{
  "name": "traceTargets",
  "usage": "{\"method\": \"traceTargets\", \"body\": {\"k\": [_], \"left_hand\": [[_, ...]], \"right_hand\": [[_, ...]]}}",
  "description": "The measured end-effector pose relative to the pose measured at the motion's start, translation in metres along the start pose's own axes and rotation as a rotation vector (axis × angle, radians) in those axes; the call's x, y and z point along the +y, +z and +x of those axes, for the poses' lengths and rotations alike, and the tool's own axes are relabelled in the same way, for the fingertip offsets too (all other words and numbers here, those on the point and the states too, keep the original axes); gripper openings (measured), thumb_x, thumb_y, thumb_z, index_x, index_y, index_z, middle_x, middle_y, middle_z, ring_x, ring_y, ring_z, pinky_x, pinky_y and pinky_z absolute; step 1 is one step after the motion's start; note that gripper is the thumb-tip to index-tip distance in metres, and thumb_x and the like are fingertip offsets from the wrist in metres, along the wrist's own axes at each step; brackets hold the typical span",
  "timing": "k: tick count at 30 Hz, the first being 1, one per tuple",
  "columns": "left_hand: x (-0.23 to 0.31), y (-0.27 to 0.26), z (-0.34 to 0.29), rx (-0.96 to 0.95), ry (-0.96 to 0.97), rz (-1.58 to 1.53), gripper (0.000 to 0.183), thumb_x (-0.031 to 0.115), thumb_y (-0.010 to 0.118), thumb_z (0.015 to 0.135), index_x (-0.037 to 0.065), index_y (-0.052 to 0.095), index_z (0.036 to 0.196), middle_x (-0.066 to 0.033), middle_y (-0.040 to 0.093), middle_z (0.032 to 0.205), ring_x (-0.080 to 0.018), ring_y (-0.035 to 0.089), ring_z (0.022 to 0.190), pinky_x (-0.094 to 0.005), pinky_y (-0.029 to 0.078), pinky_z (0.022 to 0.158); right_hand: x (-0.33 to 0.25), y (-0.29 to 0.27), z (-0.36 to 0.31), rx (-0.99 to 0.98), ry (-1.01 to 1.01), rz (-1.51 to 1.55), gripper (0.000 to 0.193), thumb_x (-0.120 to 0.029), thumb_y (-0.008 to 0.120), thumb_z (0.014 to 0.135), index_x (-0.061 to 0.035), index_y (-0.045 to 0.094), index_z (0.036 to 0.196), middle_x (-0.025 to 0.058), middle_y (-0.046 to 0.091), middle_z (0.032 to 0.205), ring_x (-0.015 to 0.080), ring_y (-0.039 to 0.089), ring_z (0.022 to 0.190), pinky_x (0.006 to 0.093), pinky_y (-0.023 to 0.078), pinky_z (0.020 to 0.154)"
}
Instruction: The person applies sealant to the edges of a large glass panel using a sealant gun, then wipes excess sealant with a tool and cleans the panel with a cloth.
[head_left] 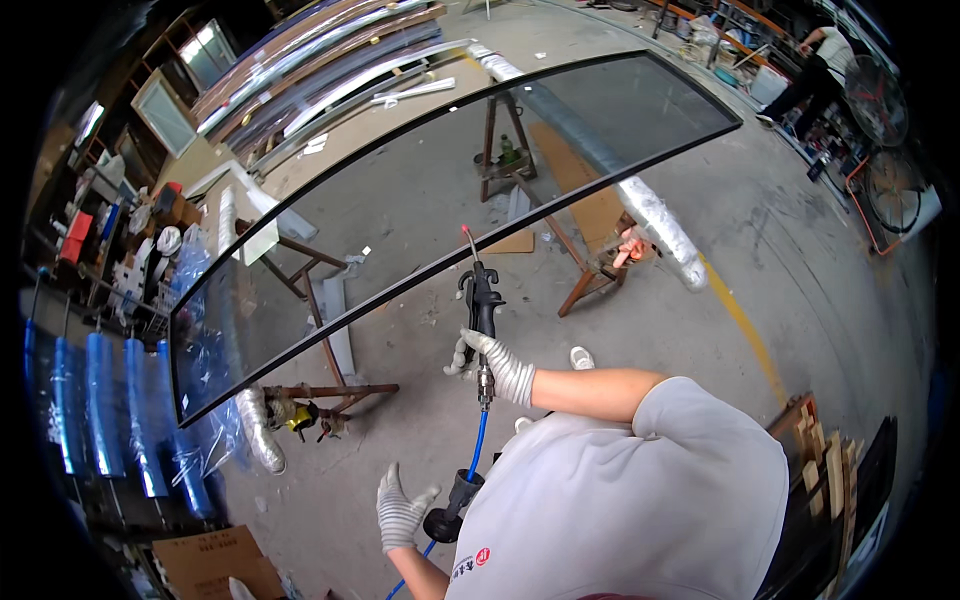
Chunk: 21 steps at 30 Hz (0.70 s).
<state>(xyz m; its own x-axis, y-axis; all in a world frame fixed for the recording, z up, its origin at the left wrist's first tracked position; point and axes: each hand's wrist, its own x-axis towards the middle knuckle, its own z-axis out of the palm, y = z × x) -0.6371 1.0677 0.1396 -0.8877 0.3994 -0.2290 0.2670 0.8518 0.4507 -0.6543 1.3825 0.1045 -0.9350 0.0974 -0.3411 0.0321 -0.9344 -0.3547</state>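
Observation:
My right hand (500, 368), in a white-grey striped glove, is wrapped round the grip of a black air blow gun (484, 300). Its thin nozzle ends in a red tip beside the near edge of a long dark-framed glass pane (390, 215). A blue air hose (478, 445) runs down from the gun's metal fitting. Lower down, my gloved left hand (402, 510) is open, thumb apart from the fingers, holding nothing. Close to it is a black cup-shaped part (462, 492) beside the hose. The pane lies across two bars wrapped in silvery film.
Rusty metal trestles (345, 395) carry the wrapped bars (660, 230). Blue film rolls (105, 400) stand at the left, above a cardboard box (215, 565). Long profiles (320, 60) are stacked at the back. Far right, another person (825, 65) is near large fans (890, 190); wood strips (830, 465) lean nearer.

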Motion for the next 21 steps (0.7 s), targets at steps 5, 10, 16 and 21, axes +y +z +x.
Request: {"method": "traceTargets", "body": {"k": [5,10,16,21], "left_hand": [[-0.023,0.029,-0.054,-0.408,-0.468,-0.387,0.08,0.038,0.078,0.068,-0.003,0.044,0.129,-0.0208,0.056,0.119,-0.0259,0.054,0.112,-0.0342,0.043,0.093],[0.013,0.07,-0.035,-0.358,-0.27,-0.547,0.059,0.027,0.074,0.075,-0.001,0.053,0.122,-0.0077,0.062,0.089,-0.013,0.055,0.077,-0.0278,0.047,0.067],[0.186,0.043,0.074,0.115,-0.062,-0.214,0.033,0.036,0.072,0.074,0.003,0.067,0.076,-0.0135,0.059,0.061,-0.0234,0.053,0.052,-0.0363,0.043,0.053],[0.294,0.047,0.152,0.279,0.535,0.051,0.028,0.03,0.07,0.075,0.005,0.06,0.066,-0.0116,0.055,0.058,-0.0301,0.052,0.053,-0.0383,0.041,0.052]], "right_hand": [[-0.045,-0.001,0.031,0.009,0.101,0.034,0.032,-0.037,0.056,0.089,-0.0137,0.05,0.068,0.0019,0.052,0.056,0.0173,0.055,0.053,0.0428,0.054,0.079],[-0.144,-0.034,0.05,0.132,-0.04,0.241,0.033,-0.035,0.057,0.088,-0.0142,0.048,0.064,0.0021,0.048,0.053,0.0207,0.053,0.051,0.0489,0.053,0.076],[-0.292,-0.097,0.039,0.345,-0.437,0.356,0.033,-0.036,0.057,0.088,-0.0151,0.046,0.065,0.0005,0.047,0.054,0.02,0.05,0.051,0.0464,0.053,0.074],[-0.399,-0.153,0.002,0.419,-0.812,0.401,0.033,-0.04,0.064,0.082,-0.0086,0.055,0.087,0.0077,0.058,0.081,0.0258,0.059,0.075,0.0453,0.05,0.082]]}}
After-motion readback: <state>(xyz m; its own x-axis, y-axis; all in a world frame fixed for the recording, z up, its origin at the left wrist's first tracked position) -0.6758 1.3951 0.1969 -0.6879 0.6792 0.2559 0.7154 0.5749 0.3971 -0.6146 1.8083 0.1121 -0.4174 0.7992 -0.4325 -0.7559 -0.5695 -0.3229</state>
